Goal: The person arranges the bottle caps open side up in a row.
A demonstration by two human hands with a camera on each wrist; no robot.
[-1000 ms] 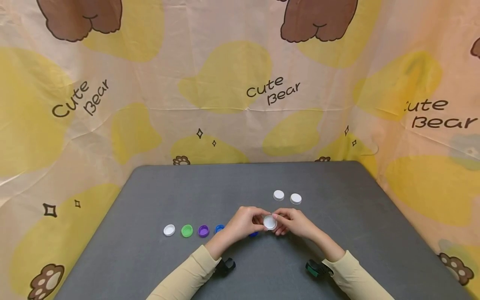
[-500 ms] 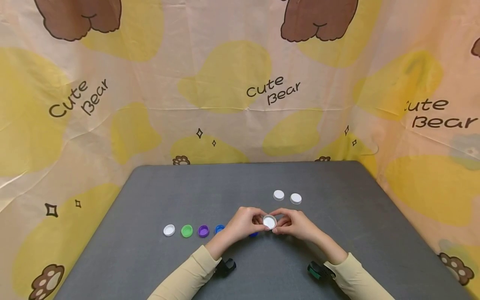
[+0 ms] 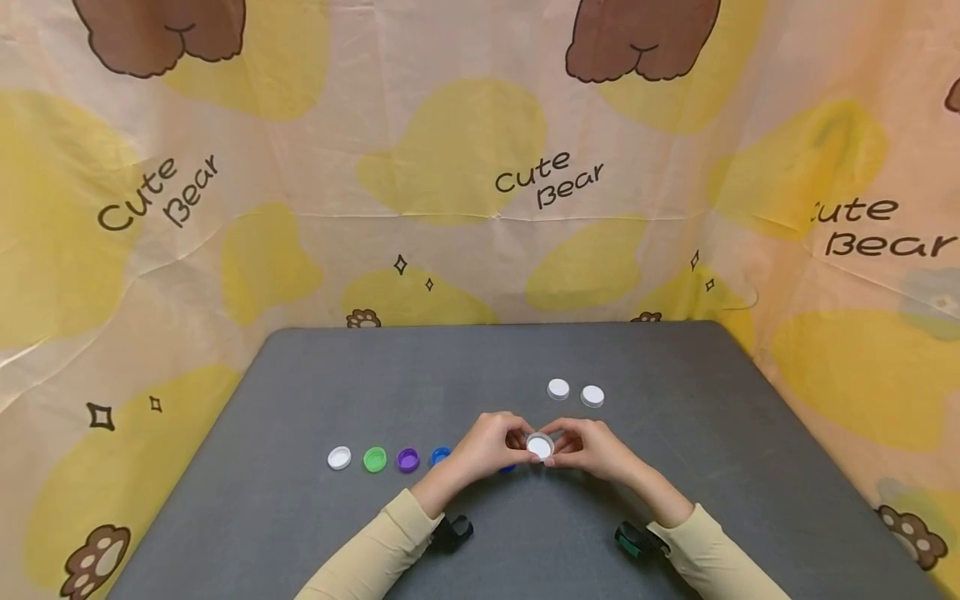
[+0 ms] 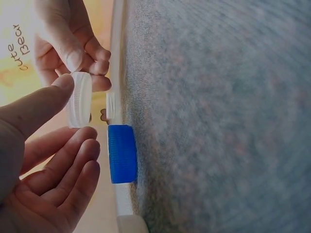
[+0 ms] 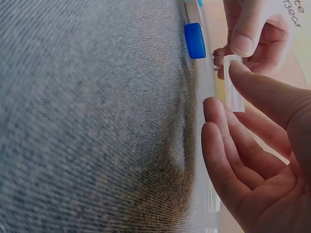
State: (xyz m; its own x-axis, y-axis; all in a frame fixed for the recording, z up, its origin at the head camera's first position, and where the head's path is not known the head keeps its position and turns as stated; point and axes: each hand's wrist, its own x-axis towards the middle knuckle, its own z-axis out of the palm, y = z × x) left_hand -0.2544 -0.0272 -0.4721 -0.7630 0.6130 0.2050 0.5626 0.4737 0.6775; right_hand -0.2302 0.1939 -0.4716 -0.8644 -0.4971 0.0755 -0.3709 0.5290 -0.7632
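Note:
A translucent white bottle cap (image 3: 539, 449) is held off the table between both hands, its round face toward the head camera. My left hand (image 3: 491, 442) pinches its left side, the thumb against the ribbed rim in the left wrist view. From the right, my right hand (image 3: 592, 446) pinches the same cap between thumb and fingers. Just under the left fingers a blue cap (image 4: 122, 154) rests on the table, mostly hidden in the head view. Another blue cap (image 3: 440, 455) is partly covered by the left hand.
Left of the hands, a white cap (image 3: 339, 457), a green cap (image 3: 375, 459) and a purple cap (image 3: 408, 460) line up on the grey table (image 3: 420, 375). Beyond the hands lie two white caps (image 3: 558, 388). A printed cloth (image 3: 450, 167) stands behind the table.
My right thumb and fingers have shifted from over the held cap's front to its right side, mostly in the first half second. The left hand stays in place; the table caps have not moved.

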